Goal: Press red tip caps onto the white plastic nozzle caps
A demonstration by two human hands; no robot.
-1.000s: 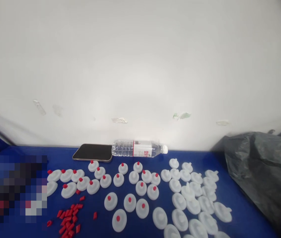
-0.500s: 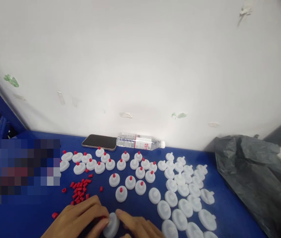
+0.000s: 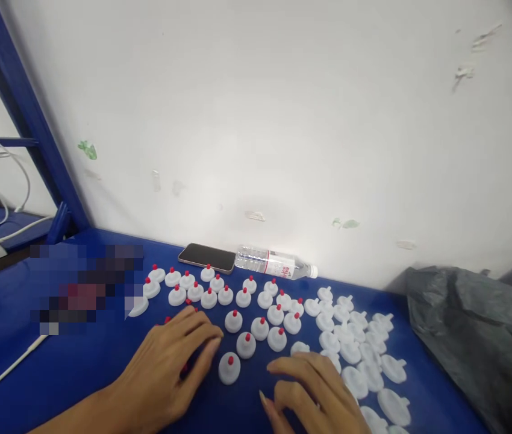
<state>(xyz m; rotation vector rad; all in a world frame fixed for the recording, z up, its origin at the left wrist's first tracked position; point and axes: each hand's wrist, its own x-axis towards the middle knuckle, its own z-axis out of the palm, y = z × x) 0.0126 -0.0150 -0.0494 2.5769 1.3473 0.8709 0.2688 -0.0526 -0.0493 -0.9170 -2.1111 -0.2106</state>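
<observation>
- Landmark: clear bottle (image 3: 276,263), lying on its side on the blue table (image 3: 88,367), along the foot of the white wall (image 3: 260,108).
- Phone (image 3: 207,257): flat, just left of the bottle's base.
- White lids with red caps fitted (image 3: 246,346): scattered in front of the bottle and off to its left. Closest one to the camera stands between the two hands, near the left fingertips.
- Bare white lids (image 3: 355,382): crowded in front and to the right of the bottle.
- Left hand (image 3: 170,364): front-left of the bottle, over loose red caps (image 3: 168,320), mostly hidden. Thumb and forefinger leave a narrow gap; cannot tell whether anything is held.
- Right hand (image 3: 314,392): straight in front of the bottle, beside the bare lids. Thumb and fingers spread wide.
- Dark bag (image 3: 473,337): well right of the bottle.
</observation>
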